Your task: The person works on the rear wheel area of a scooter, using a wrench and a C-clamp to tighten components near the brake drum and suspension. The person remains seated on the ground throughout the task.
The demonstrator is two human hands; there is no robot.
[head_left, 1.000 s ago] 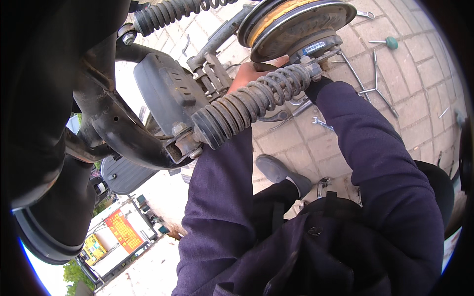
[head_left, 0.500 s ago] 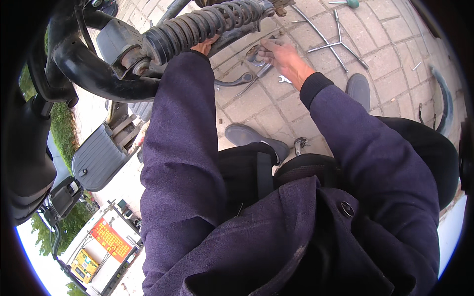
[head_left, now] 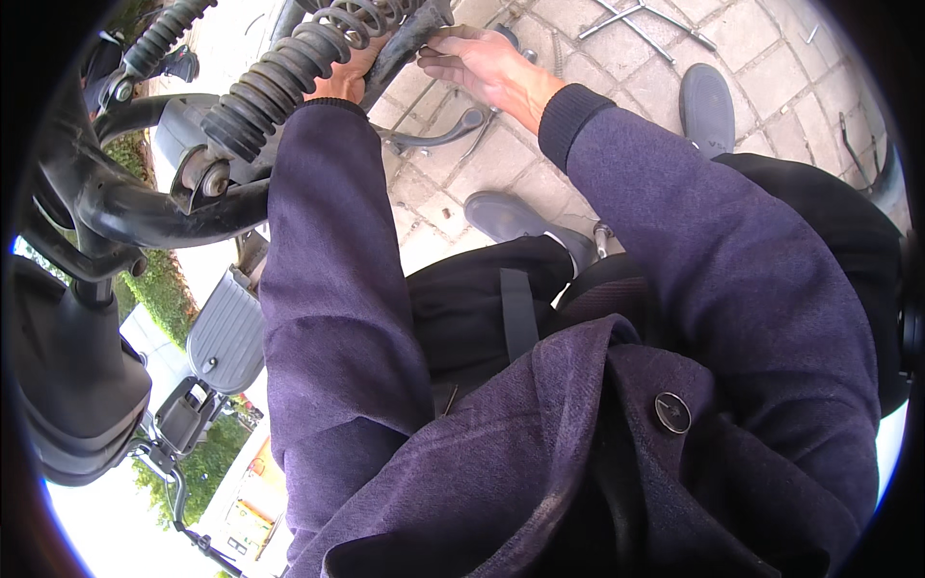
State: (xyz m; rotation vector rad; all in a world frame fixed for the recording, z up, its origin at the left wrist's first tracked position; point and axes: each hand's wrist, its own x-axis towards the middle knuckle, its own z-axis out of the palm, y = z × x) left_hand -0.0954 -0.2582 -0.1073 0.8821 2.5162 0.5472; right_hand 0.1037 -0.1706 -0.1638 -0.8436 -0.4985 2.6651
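Observation:
Beside the rusty coil-spring shock absorber (head_left: 279,82) of a vehicle, my left hand (head_left: 349,77) reaches in behind the coils, and its fingers are hidden there. My right hand (head_left: 487,67) is at the near side of a black metal bar (head_left: 397,58), close to the bar's end. Its fingers are drawn together at the bar; whatever sits between them is too small or covered to name. A curved dark metal lever (head_left: 438,135) lies on the paving below my right hand.
A thick black frame tube (head_left: 183,217) curves past my left sleeve. On the brick paving (head_left: 771,91) lies a multi-armed metal wrench (head_left: 644,24), beyond my right shoe (head_left: 706,106). A small metal tool (head_left: 602,236) rests by my left shoe (head_left: 511,217). A grey ribbed footboard (head_left: 226,332) stands at left.
My right hand has moved left and up, from above the paving to the bar. My view has shifted, and the left hand remains behind the spring.

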